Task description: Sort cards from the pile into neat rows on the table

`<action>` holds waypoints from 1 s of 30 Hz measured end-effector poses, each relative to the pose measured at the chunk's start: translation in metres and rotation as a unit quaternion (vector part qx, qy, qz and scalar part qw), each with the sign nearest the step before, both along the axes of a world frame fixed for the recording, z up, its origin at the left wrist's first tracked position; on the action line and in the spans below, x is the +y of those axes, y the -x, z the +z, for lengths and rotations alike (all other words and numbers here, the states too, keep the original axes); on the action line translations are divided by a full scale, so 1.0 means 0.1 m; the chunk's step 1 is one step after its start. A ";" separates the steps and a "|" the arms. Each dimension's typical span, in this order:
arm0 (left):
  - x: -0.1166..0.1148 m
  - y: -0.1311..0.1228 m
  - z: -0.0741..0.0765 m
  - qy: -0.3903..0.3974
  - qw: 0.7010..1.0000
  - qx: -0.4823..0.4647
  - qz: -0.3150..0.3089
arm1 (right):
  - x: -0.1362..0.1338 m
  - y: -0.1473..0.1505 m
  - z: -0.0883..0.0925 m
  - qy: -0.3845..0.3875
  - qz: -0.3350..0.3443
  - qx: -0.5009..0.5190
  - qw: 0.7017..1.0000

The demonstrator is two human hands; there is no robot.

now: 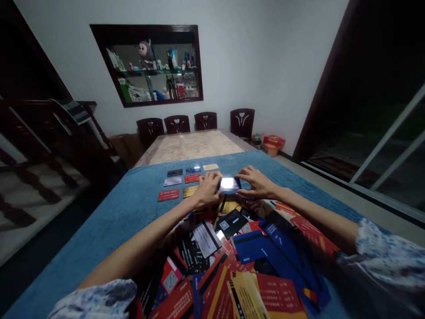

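Note:
A glossy dark card (229,184) with bright glare on its face is held between my two hands, above the far edge of a card pile. My left hand (208,189) grips its left end, fingers bent. At the right end, my right hand (256,182) pinches it between thumb and fingers. Left of my hands lie cards in rows: a black card (175,173), a blue card (193,170), a pale gold card (210,167), a silver card (172,181), red cards (168,195) and a gold card (189,192), partly covered by my left hand.
A loose heap of red, blue, black and gold cards (249,246) spreads below my forearms. The blue cloth (109,212) covers the near part of the table (195,145). Several dark chairs (242,122) stand at the far end, beneath a wall shelf (133,72).

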State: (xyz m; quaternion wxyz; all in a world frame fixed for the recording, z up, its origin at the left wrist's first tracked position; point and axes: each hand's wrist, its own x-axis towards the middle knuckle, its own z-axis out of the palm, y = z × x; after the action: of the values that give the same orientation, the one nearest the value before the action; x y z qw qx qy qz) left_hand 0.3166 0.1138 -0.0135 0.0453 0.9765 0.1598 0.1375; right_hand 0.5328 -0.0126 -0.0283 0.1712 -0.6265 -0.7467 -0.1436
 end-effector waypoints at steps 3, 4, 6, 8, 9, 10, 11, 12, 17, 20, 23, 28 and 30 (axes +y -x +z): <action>0.12 0.08 0.00 0.001 1.000 0.007 0.027 | 0.18 0.07 0.07 0.037 0.010 0.005 0.999; 0.16 0.10 0.01 0.002 0.999 0.009 0.033 | 0.24 0.09 0.09 0.049 0.013 0.006 0.999; 0.24 0.15 0.04 0.003 0.999 0.012 0.042 | 0.36 0.13 0.13 0.064 0.019 0.009 0.998; 0.32 0.20 0.07 0.002 0.998 0.016 0.053 | 0.48 0.18 0.17 0.071 0.024 0.007 0.997; 0.36 0.22 0.08 0.000 0.998 0.019 0.059 | 0.54 0.20 0.19 0.075 0.025 0.004 0.997; 0.40 0.25 0.09 -0.002 0.998 0.023 0.067 | 0.60 0.22 0.20 0.080 0.026 0.000 0.996; 0.44 0.27 0.10 -0.004 0.997 0.027 0.074 | 0.66 0.24 0.22 0.085 0.026 -0.004 0.996; 0.48 0.29 0.11 -0.007 0.996 0.032 0.081 | 0.73 0.26 0.23 0.091 0.025 -0.007 0.996; 0.72 0.36 0.11 -0.014 0.993 0.043 0.108 | 1.04 0.37 0.30 0.123 0.011 -0.022 0.992; 0.88 0.36 0.11 -0.018 0.990 0.050 0.128 | 1.22 0.42 0.34 0.137 0.002 -0.030 0.990; 1.05 0.35 0.11 -0.023 0.988 0.054 0.146 | 1.40 0.45 0.38 0.146 -0.004 -0.041 0.988; 1.28 0.33 0.13 -0.028 0.984 0.063 0.162 | 1.69 0.49 0.41 0.158 -0.018 -0.051 0.986; 1.36 0.33 0.12 -0.027 0.983 0.067 0.170 | 1.79 0.51 0.40 0.165 -0.020 -0.051 0.985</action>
State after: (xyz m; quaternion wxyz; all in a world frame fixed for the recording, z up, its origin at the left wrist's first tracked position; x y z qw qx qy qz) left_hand 0.2840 0.2494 -0.0011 -0.0157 0.9431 0.3221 0.0813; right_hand 0.4817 0.1667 0.0120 0.0242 -0.6526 -0.7554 -0.0538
